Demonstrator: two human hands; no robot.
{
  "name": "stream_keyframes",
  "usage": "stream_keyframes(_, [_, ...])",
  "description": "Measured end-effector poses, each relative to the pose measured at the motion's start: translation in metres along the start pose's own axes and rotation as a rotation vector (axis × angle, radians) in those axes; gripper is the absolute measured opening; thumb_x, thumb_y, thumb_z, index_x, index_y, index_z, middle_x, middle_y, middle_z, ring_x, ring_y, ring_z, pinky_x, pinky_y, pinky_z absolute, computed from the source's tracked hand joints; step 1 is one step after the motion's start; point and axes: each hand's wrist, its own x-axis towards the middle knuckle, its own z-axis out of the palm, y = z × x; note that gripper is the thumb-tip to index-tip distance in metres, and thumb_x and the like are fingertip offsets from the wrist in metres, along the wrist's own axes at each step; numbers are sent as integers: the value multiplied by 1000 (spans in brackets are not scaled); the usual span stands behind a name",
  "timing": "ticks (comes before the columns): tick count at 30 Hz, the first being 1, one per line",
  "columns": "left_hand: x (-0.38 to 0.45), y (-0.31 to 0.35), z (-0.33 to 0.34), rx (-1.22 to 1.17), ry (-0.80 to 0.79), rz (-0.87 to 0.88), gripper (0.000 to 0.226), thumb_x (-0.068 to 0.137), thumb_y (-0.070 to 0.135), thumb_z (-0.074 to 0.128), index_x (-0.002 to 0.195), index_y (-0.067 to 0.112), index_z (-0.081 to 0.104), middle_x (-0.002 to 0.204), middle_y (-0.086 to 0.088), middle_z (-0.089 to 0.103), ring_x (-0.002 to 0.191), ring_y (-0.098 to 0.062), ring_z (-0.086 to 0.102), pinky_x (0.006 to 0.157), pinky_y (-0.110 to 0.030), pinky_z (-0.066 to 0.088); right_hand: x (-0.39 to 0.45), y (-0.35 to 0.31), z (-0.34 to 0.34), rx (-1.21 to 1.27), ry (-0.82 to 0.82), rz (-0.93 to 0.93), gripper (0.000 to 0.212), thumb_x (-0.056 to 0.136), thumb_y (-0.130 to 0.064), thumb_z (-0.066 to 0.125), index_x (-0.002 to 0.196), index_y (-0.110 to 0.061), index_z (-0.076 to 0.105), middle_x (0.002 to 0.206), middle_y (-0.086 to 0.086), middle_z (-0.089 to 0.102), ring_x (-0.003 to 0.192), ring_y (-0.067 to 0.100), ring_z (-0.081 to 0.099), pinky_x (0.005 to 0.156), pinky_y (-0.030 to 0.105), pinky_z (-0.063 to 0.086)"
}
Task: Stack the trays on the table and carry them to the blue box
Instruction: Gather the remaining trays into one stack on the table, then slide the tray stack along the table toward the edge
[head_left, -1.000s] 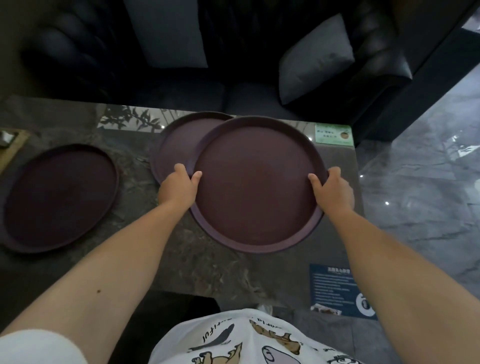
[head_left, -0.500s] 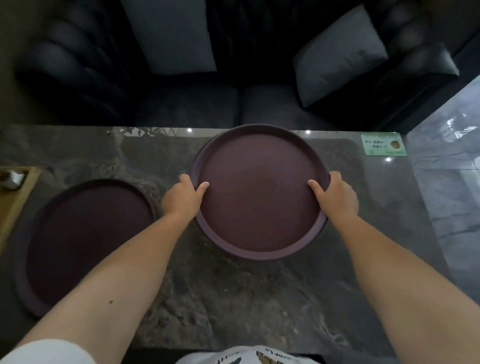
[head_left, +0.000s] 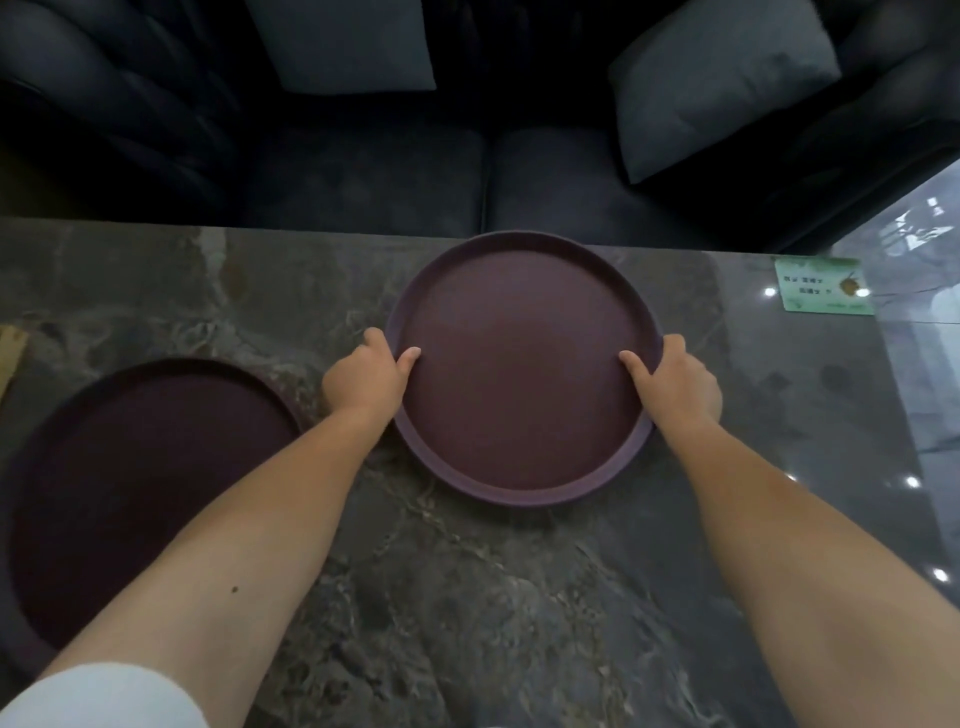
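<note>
Both my hands pinch the round tray (head_left: 524, 374) at opposite rims — left hand (head_left: 363, 379), right hand (head_left: 680, 384), thumbs inside. It sits mid-tabletop (head_left: 467, 597); a second tray (head_left: 140, 493) lies left. Stiff, light, probably slick — rim grips suit it.

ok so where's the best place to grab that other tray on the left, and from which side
Take the left tray by its raised rim at two opposite edges, one hand per side, thumbs over the lip, as the left hand and right hand now hold the centre tray. It lies flat on the marble table and is wide and shallow, so a one-handed grip would likely tip it.
</note>
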Motion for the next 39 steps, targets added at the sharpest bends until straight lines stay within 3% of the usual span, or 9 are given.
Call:
stream_keyframes(10, [3, 1, 12, -48, 46, 6, 58, 91, 61, 34, 104, 6, 46, 101, -16, 59, 77, -39, 62, 50, -36, 36, 2, -2, 8, -34, 9, 8, 64, 88, -65, 44, 114, -7, 47, 115, 21, 55, 91, 46, 60, 68, 47, 47])
stream_keyframes(22, [6, -2, 10, -220, -27, -111, 60, 89, 60, 42, 104, 2, 46, 98, -22, 63, 89, -41, 61, 60, -38, 40, 7, 0, 7, 161, -33, 46, 68, 85, -63, 55, 117, -3, 50, 108, 21, 64, 99, 42, 59, 76, 45, 47])
stream_keyframes(32, [-54, -39, -25, -382, 64, -237, 52, 89, 57, 47, 95, 5, 45, 95, -21, 63, 86, -40, 59, 59, -37, 35, -4, -30, -43, 172, -19, -156, 64, 82, -65, 56, 112, -8, 50, 101, 16, 65, 92, 39, 61, 70, 42, 47])
stream_keyframes(39, [-112, -81, -42, -438, 129, -369, 54, 90, 56, 48, 101, 3, 50, 100, -20, 62, 91, -40, 58, 63, -38, 37, -26, -67, -50, 190, -38, -323, 66, 81, -66, 57, 113, -8, 50, 102, 17, 64, 93, 38, 60, 67, 38, 41])
